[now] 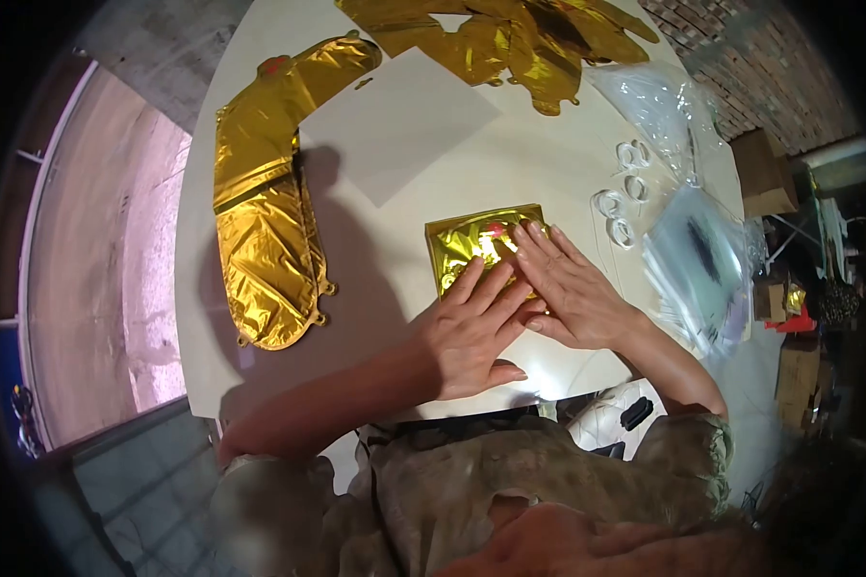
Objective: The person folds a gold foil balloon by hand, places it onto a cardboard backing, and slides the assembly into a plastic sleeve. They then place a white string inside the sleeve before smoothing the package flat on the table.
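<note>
A folded gold foil piece [457,240] with a small red mark lies on the white table [394,250] in front of me. My left hand [473,327] rests with its fingers spread over the lower part of the foil. From the right, my right hand [570,293] lies flat on the foil's right part, fingers stretched out. The fingers of the two hands meet or overlap near the foil's lower edge. Both palms face down, and they cover much of the folded piece.
A long gold foil balloon [265,212] lies at the left, more gold foil [510,48] at the far edge. Beyond the hands is a pale sheet [399,125]. White ribbon coils [608,202] and clear plastic bags [698,260] lie at the right.
</note>
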Tool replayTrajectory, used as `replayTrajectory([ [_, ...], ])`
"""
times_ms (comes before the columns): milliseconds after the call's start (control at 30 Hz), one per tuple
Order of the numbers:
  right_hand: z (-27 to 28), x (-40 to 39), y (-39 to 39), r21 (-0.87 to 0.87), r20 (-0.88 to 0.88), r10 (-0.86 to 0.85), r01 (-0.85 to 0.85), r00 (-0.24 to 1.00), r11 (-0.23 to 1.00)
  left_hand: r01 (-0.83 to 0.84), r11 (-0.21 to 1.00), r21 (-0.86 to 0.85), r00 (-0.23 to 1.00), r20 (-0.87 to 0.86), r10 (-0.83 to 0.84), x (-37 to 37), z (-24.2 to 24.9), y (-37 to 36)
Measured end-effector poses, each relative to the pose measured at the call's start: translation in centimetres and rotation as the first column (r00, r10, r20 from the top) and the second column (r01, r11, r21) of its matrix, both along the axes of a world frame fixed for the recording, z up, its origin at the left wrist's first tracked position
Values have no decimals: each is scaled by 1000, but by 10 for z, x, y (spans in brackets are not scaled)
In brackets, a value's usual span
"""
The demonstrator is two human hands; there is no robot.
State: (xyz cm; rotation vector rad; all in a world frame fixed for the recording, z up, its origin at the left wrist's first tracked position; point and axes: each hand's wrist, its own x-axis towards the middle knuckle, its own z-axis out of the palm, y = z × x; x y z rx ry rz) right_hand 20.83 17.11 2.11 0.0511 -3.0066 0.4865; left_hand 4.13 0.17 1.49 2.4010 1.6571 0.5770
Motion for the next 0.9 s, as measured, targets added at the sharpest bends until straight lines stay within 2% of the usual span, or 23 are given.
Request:
replayTrajectory([
  [167,-3,0,0,17,-14,25,-25,1000,1000,-46,999,-26,996,79,48,-5,-5,-1],
  [200,-1,-1,-1,12,-12,17,-16,1000,1000,-51,999,3,904,425,45,-11,-22,3],
  [233,0,-1,-1,7,-10,8,-8,1000,1000,-66,997,29,698,716,25,-18,-20,8],
  [267,1,-1,-2,5,-10,16,-16,1000,1000,-76,982,-175,367,910,191,-24,-16,10],
  [300,3,-1,-3,49,16,14,-14,1000,999,-42,977,-209,-12,978,209,-38,-21,13],
  [333,4,-2,-4,94,41,10,-13,999,996,-290,897,-334,96,922,374,-46,-8,20],
  [367,6,-3,-5,94,38,17,-20,999,995,-413,878,-241,396,821,411,-54,8,16],
  [400,9,-3,-6,102,65,0,-7,998,995,-495,862,-111,642,621,449,-63,18,10],
  [433,10,-4,-7,109,93,-19,8,996,994,-498,860,-109,644,618,451,-65,19,6],
  [467,10,-3,-7,107,89,-17,8,996,994,-478,878,12,824,354,443,-66,18,3],
  [500,9,-3,-7,111,87,-20,10,996,994,-418,900,120,908,46,416,-67,18,0],
  [600,9,-2,-8,112,80,-29,20,996,994,-410,899,154,905,-58,422,-68,6,-6],
  [700,9,-2,-8,110,70,-33,25,997,994,-395,900,184,906,-85,415,-69,-13,-7],
  [833,12,-3,-10,91,49,-40,35,998,995,-389,901,191,909,-77,409,-70,-19,-6],
  [900,14,-3,-11,93,48,-44,39,998,995,-391,899,196,918,7,397,-70,-20,-6],
])
